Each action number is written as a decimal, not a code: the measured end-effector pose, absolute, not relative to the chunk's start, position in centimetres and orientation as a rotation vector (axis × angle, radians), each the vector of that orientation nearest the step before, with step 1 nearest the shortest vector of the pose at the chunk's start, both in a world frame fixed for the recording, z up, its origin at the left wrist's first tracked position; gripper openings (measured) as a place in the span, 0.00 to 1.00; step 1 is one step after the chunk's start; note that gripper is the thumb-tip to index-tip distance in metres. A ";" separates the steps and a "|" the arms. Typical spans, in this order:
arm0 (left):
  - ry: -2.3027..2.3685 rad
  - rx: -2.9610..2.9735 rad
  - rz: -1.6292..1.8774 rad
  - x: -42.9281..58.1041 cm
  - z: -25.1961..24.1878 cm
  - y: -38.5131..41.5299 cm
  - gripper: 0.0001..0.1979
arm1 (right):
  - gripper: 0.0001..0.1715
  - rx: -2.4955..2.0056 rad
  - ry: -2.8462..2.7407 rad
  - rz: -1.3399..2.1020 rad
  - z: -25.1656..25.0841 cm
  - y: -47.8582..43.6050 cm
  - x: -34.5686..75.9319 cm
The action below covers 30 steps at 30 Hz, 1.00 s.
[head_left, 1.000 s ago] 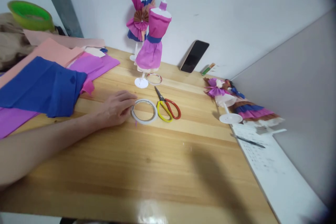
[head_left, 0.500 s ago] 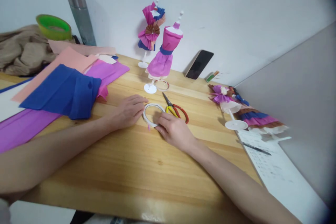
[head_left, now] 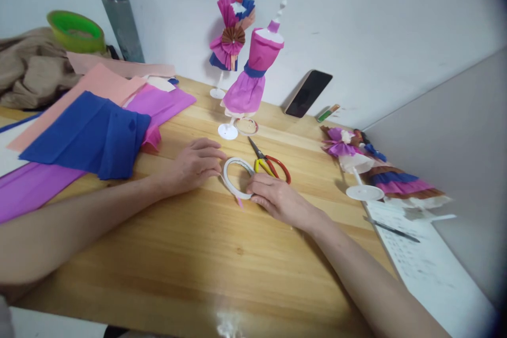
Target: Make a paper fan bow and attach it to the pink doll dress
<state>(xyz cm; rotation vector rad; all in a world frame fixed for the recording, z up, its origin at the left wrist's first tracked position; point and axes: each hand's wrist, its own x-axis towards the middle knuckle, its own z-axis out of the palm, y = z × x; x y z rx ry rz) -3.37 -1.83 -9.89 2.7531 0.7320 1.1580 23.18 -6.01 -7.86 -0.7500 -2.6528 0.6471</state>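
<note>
A white roll of double-sided tape (head_left: 233, 190) lies tilted on the wooden table, a small pink scrap at its lower edge. My right hand (head_left: 279, 199) grips the roll's right rim between thumb and fingers. At its left side, my left hand (head_left: 196, 165) has curled fingers close to the rim; a thin pale strip seems to run from the roll to the fingertips. Just behind my right hand lie scissors (head_left: 271, 165) with red and yellow handles. Beyond them stands a small dress form in a pink and purple paper dress (head_left: 245, 92) with a blue waistband.
Blue paper (head_left: 85, 137) and other coloured sheets spread at left. A second dressed form (head_left: 232, 42) and a phone (head_left: 309, 94) are by the wall. Dressed forms lie at right near a pen (head_left: 396, 231) on a written sheet (head_left: 428, 264). A bottle (head_left: 119, 16) stands back left.
The view has shifted slightly. My right hand has moved a little right with the tape roll, and a thin strip now shows between the roll and my left fingertips.
</note>
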 end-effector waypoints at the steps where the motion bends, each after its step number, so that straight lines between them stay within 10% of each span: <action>1: 0.725 2.746 1.150 -3.3 -9.8 -1.9 0.09 | 0.23 -0.715 -2.659 0.668 -7.7 -5.9 23.2; 16: 0.720 2.470 1.085 -3.7 -9.5 -2.3 0.03 | 0.21 -0.579 -2.684 0.762 -6.7 -7.1 22.6; 25: 0.504 2.603 0.832 -4.6 -8.6 -1.9 0.20 | 0.18 -0.446 -2.828 0.442 -6.6 -7.3 22.5; 30: 0.361 2.799 0.588 -3.9 -8.2 -2.1 0.08 | 0.19 -0.432 -2.919 0.367 -6.6 -7.2 22.5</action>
